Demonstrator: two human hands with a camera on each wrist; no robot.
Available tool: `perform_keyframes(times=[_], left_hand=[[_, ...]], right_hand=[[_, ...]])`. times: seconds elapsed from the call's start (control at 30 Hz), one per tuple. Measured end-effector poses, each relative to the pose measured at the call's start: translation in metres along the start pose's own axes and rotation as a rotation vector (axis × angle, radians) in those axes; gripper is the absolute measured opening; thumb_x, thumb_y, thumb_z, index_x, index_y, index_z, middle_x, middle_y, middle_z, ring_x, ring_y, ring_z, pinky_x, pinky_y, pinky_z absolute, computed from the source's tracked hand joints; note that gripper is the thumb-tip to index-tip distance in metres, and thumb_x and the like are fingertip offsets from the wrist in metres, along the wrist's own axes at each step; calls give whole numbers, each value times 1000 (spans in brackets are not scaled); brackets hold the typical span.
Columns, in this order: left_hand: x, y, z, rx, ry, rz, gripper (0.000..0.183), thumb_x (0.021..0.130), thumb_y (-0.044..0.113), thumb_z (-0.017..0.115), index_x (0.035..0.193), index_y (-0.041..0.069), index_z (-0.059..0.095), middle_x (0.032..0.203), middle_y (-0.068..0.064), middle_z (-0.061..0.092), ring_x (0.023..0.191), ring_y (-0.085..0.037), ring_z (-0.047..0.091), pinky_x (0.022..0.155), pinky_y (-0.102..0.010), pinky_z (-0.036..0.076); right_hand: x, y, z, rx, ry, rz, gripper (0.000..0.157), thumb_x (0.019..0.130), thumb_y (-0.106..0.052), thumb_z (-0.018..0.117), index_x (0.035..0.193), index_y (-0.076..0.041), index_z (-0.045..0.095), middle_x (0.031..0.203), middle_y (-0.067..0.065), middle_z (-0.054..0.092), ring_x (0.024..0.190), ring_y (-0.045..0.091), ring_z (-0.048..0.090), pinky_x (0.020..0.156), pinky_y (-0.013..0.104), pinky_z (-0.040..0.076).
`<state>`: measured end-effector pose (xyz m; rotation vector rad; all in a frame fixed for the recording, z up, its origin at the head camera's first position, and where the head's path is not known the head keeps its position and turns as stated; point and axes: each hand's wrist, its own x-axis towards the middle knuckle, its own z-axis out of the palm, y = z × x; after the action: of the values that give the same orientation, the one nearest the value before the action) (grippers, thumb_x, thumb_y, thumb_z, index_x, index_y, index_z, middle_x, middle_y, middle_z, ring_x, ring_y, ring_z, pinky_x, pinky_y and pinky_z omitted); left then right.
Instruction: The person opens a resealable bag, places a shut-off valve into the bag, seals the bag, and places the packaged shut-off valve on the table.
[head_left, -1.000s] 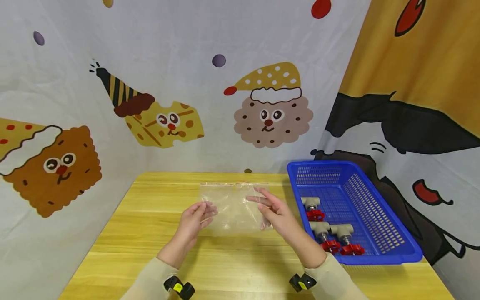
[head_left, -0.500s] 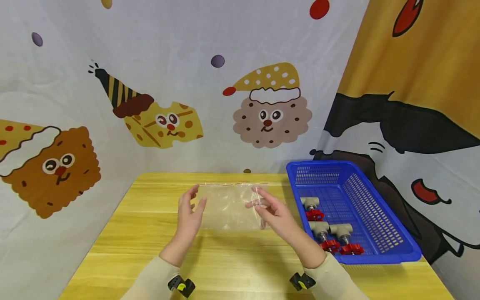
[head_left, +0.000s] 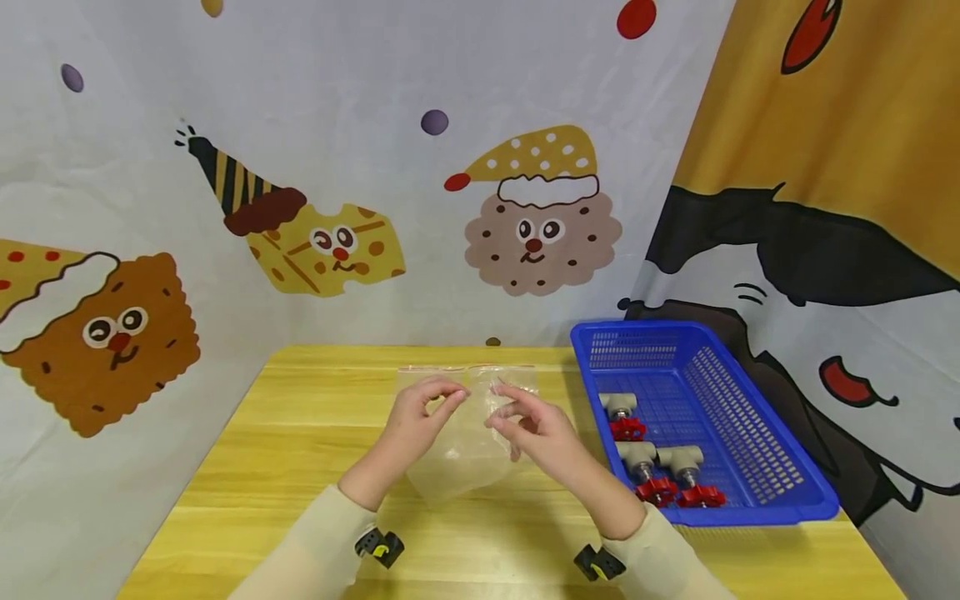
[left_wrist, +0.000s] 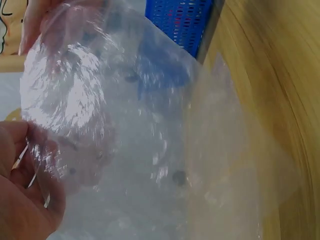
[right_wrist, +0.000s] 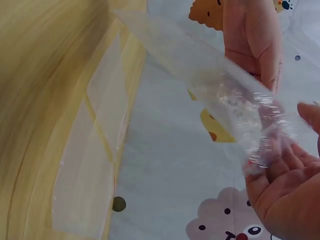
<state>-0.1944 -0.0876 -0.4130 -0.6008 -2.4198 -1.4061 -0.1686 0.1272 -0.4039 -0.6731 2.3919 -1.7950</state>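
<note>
A clear plastic zip bag (head_left: 457,454) hangs between both hands above the table, its lower end drooping toward the person. My left hand (head_left: 420,417) pinches its upper part between thumb and curled fingers; in the left wrist view, film covers part of that hand (left_wrist: 30,185). Just to the right, my right hand (head_left: 540,425) holds the bag's other side with bent fingers. The right wrist view has the film (right_wrist: 240,105) stretched across the right hand's fingers (right_wrist: 282,160). Beneath, flat clear bags (right_wrist: 82,175) with red zip lines lie on the table.
At the right stands a blue perforated basket (head_left: 750,433). Inside its near left part lie several grey pipe valves (head_left: 681,460) with red handwheels. The wooden table (head_left: 300,467) ends at a cartoon-printed curtain (head_left: 337,100) behind and beside it.
My left hand let go of the bag's left side, opened, then moved right and took hold near the right hand. The bag now droops lower. The right hand shifted slightly left.
</note>
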Motion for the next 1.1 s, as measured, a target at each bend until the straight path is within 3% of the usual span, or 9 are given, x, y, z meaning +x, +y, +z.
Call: perform_keyframes(times=[0.13,0.27,0.37,0.47,0.7,0.83,0.97,1.1], left_hand=[[1,-6,-2,-11,64,-8,20,93,28,60,95,13,73,94,4,69,88,-10,62,81,-33,53],[1,-11,-3,-17,89,1,18,93,25,61,94,12,73,93,5,69,87,-10,61,80,-28,52],[1,-12,-4,-19,83,21,17,93,24,61,95,12,72,93,4,69,87,-10,61,80,-28,52],[0,-12,-4,-21,72,26,16,93,24,60,95,12,72,94,3,69,88,-11,61,80,-28,52],[-1,-14,-10,-43,74,6,18,94,22,58,96,10,71,94,2,68,87,-11,60,79,-27,51],[-2,-14,-14,-51,81,9,17,94,22,58,95,11,71,94,2,67,86,-10,60,79,-25,51],[-4,-13,-18,-67,77,13,15,94,20,57,95,13,71,96,1,67,87,-13,60,79,-27,51],[-6,-4,-25,-73,64,-10,14,95,13,56,97,9,70,97,-5,67,88,-19,60,78,-30,51]], right_hand=[[-2,1,0,-61,-12,37,29,88,-19,69,113,-5,65,95,12,69,64,14,63,56,27,54],[-4,2,1,-113,-92,-58,19,91,-19,64,105,-9,71,97,7,72,76,12,63,65,25,53],[-4,2,2,-135,-137,-143,19,94,-20,59,106,-11,71,101,5,72,84,9,61,71,26,51],[-4,1,3,-146,-153,-174,20,95,-20,58,107,-11,71,103,3,71,87,8,61,74,27,51],[-10,-1,3,-311,-8,-182,20,88,-25,68,108,-20,70,103,-10,68,90,14,60,77,28,49],[-13,-6,-3,-330,46,-211,24,87,-20,70,111,-19,68,108,-9,66,91,20,60,76,29,49],[-17,-15,-18,-356,85,-206,24,86,-16,70,110,-21,67,107,-7,67,90,18,60,73,27,49],[-22,-24,-46,-390,128,-136,22,87,-14,69,109,-19,67,104,-4,68,88,10,59,72,28,50]])
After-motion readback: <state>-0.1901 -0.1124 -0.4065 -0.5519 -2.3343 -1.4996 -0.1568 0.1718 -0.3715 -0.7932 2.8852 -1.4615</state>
